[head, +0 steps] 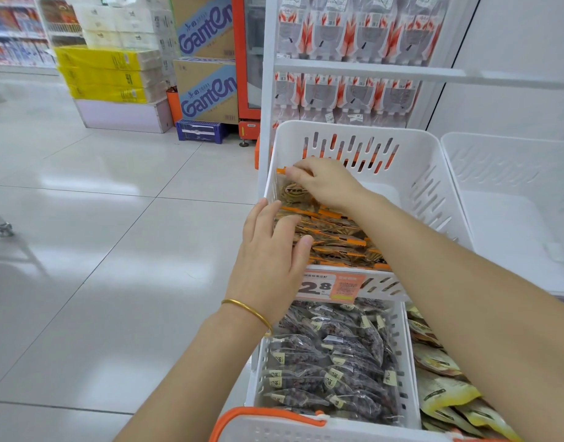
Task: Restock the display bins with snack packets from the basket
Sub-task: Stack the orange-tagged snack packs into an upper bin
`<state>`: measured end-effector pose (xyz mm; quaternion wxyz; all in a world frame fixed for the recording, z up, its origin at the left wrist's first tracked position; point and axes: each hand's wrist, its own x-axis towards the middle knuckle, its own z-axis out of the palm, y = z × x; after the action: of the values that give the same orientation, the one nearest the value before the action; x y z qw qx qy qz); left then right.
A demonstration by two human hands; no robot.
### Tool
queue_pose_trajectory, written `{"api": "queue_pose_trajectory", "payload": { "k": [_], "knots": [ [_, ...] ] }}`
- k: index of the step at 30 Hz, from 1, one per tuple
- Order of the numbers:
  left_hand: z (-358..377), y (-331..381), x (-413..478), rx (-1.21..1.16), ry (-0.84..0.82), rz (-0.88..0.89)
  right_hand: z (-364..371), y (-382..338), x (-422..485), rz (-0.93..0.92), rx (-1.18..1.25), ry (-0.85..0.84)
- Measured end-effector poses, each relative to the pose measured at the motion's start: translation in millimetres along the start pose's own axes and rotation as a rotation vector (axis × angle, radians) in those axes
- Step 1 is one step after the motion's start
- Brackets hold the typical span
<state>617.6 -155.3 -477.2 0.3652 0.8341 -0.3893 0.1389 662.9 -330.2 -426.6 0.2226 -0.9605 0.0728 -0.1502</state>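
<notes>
Snack packets [331, 237] with orange edges lie in a row along the left of the upper display bin [434, 173], whose right half is bare. Right hand [325, 183] pinches the rearmost packet's top; left hand [268, 250], fingers straight, rests on the row. Likely step: seating a packet. Next calls for another from the basket [274, 425] below, lifted clear of the bin's front rim

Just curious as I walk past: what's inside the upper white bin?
The upper white bin holds orange-edged snack packets along its left side; the right hand pinches the rearmost one, the left hand rests on the row. Anything beneath is hidden.
</notes>
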Motion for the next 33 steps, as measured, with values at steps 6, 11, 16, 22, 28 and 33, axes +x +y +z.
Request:
{"api": "queue_pose_trajectory", "payload": {
  "k": [6, 11, 16, 22, 28, 33],
  "knots": [
    [1.6, -0.6, -2.0, -0.003, 0.007, 0.014, 2.3, 7.8, -6.4, -0.155, -0.351, 0.009],
    [1.8, -1.2, -1.6, -0.007, 0.011, 0.013, 12.9, 11.6, 1.4, -0.076, -0.476, 0.199],
    [2.5, -1.7, -1.0, -0.011, 0.016, 0.015, 14.9, 10.0, 4.8, -0.042, -0.362, 0.149],
    [1.4, -1.2, -1.6, -0.030, 0.013, 0.008, -0.1, 4.1, -10.3, -0.003, -0.101, -0.057],
    [-1.0, -0.1, -2.2, -0.050, 0.003, -0.001, -4.2, 4.9, -21.8, -0.072, -0.163, 0.028],
    [-0.3, 0.1, -2.4, -0.045, 0.009, 0.004, 3.0, 2.3, -10.2, -0.115, -0.381, 0.025]
  ]
}}
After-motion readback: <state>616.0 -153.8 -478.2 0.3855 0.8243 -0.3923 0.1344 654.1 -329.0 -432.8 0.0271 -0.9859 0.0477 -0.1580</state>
